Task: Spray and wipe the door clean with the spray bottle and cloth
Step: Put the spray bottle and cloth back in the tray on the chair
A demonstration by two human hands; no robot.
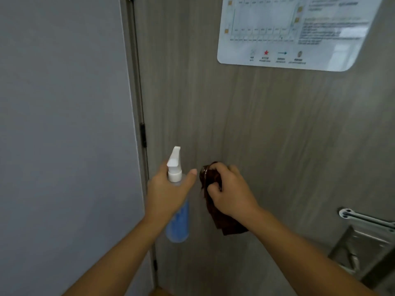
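Observation:
The grey wood-grain door [245,116] fills the middle and right of the view. My left hand [168,191] grips a clear spray bottle [178,223] of blue liquid around its neck, white nozzle upright and pointing at the door. My right hand [229,192] grips a bunched dark brown cloth [213,199] and holds it against the door, just right of the bottle. The cloth's tail hangs down below my wrist.
A grey wall [64,124] stands to the left, meeting the door at the hinged edge with a dark hinge [142,134]. A laminated white notice [295,30] hangs at the door's upper right. Metal lock hardware [363,242] sits at the lower right.

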